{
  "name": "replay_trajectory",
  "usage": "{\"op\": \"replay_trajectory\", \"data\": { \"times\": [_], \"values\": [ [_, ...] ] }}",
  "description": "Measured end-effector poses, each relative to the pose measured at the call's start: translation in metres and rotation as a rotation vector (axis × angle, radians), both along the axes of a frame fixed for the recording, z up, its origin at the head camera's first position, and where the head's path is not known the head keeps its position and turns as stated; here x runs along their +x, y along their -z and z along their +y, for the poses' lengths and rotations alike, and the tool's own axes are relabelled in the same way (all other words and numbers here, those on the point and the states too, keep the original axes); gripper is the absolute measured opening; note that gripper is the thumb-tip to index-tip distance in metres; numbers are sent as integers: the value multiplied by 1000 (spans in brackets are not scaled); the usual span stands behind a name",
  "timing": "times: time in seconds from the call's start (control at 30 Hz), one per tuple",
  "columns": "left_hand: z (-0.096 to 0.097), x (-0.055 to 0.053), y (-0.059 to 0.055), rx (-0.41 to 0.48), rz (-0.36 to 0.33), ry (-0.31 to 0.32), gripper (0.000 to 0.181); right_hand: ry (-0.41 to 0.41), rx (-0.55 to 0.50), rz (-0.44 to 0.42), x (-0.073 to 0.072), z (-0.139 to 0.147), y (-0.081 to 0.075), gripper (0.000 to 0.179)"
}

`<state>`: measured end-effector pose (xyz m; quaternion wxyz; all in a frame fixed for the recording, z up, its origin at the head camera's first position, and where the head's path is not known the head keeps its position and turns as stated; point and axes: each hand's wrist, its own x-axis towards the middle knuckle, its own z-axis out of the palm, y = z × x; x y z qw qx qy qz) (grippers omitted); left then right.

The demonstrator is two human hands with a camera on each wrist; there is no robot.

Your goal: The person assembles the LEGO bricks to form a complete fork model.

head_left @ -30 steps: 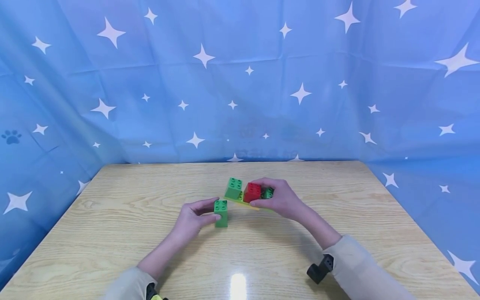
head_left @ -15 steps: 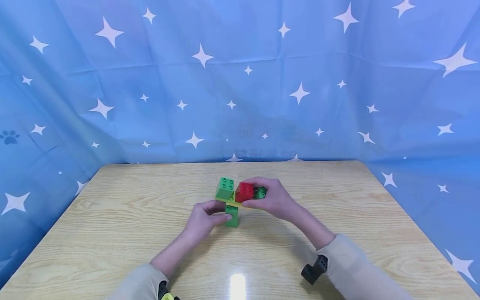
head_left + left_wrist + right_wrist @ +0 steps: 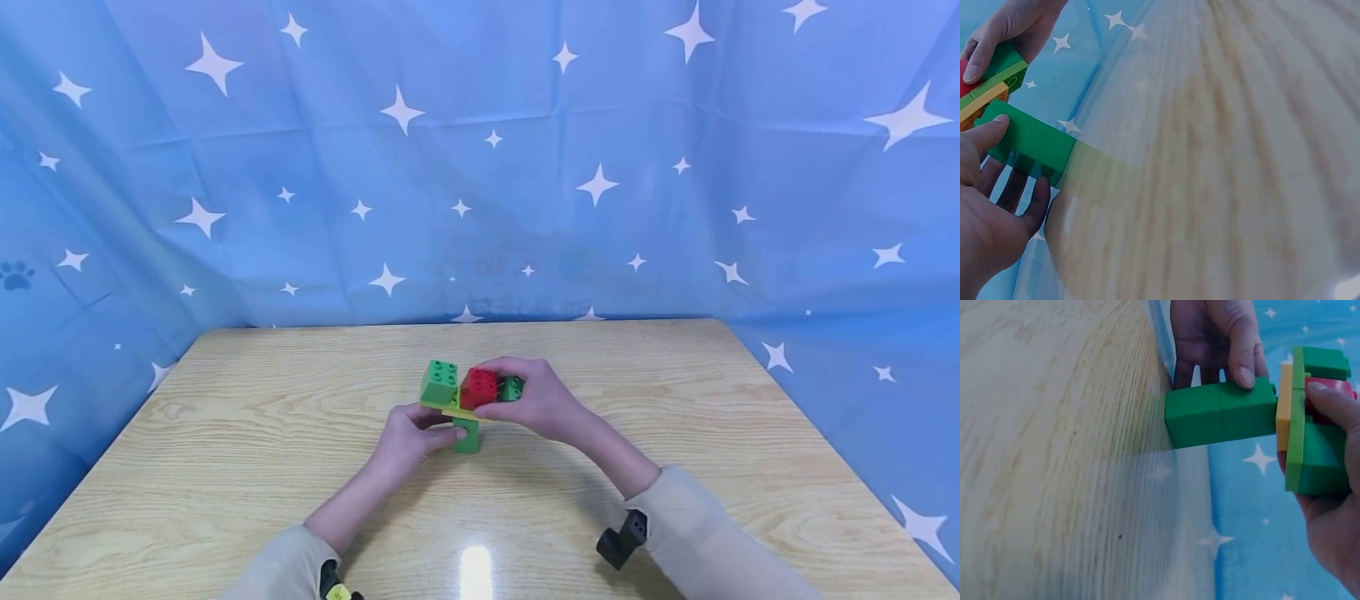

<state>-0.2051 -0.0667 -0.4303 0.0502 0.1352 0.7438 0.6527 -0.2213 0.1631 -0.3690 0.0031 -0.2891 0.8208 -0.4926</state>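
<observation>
My left hand (image 3: 407,440) pinches a stack of two green toy building bricks (image 3: 1222,415) between thumb and fingers, upright at the tabletop. Right above it, my right hand (image 3: 546,402) grips a built piece by its red brick (image 3: 480,388). One green brick (image 3: 439,383) sits at the left end of that piece and another green brick (image 3: 512,389) at its right, partly hidden by the fingers. Beneath them runs a light green plate (image 3: 1295,428), with a shorter orange plate (image 3: 1284,407) under it. The orange plate's underside is right at the stack's top studs.
The wooden table (image 3: 247,450) spreads out around both hands. Behind its back edge hangs a blue curtain (image 3: 480,158) with white stars. A black wrist camera (image 3: 622,542) sits at the right sleeve, and another device (image 3: 333,583) at the left sleeve.
My left hand has moved right with the green stack. My right hand has brought the built piece left over it, then down slightly, so the two now meet.
</observation>
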Motion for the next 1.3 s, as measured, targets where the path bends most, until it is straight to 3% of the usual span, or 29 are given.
{"op": "replay_trajectory", "data": {
  "times": [0.37,0.57,0.7,0.83,0.97,1.13,1.3],
  "values": [
    [-2,1,-2,-11,-14,-4,35,-16,91,16,-1,-2,-7,47],
    [-18,2,-14,34,-28,-10,63,-28,111,11,-2,-3,-10,47],
    [-28,2,-32,35,82,-42,79,-28,143,26,-2,-4,-13,48],
    [-29,0,-52,42,244,-26,69,-24,190,46,-2,-4,-15,49],
    [-22,-2,-64,-31,335,4,59,-23,225,49,-3,-4,-18,50],
    [-13,-3,-67,-119,354,39,53,-26,253,56,-5,-6,-20,49],
    [-8,-5,-66,-90,311,50,45,-32,276,47,-5,-9,-25,49]
  ]
}}
